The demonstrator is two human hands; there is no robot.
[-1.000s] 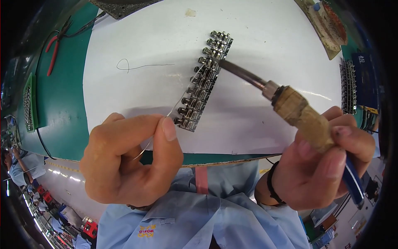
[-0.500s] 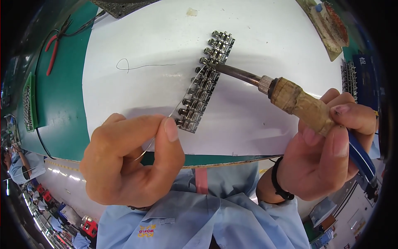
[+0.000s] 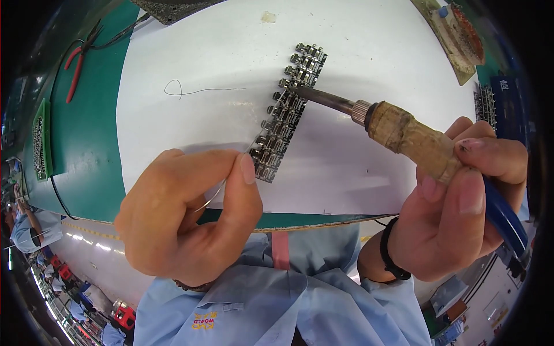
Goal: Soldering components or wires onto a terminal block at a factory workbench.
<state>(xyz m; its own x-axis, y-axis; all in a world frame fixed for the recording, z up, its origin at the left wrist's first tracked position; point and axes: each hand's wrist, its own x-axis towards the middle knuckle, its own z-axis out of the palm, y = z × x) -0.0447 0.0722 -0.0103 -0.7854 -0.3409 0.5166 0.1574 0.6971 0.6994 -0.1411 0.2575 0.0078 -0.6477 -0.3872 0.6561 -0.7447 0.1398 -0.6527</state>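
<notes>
A strip of small circuit boards with metal connectors (image 3: 281, 128) lies slantwise on the white sheet. Between thumb and forefinger, my left hand (image 3: 193, 210) pinches a thin solder wire (image 3: 265, 123); the wire's upper end runs up to the strip's upper middle, and its tail curves below my fingers. My right hand (image 3: 461, 199) grips a soldering iron (image 3: 412, 135) by its tape-wrapped handle. The iron's dark tip reaches the strip close to the wire's end; whether tip and wire touch I cannot tell.
A loose thin wire (image 3: 208, 90) with a loop lies on the white sheet (image 3: 173, 127). Red-handled pliers (image 3: 74, 75) and a green circuit board (image 3: 41, 140) are at the left on the green mat. At the far right stand an iron rest with a sponge (image 3: 459, 37) and a blue box (image 3: 508, 106).
My left hand has moved slightly right and up along the strip, with less wire showing ahead of its fingers. The iron has shifted a little to the left.
</notes>
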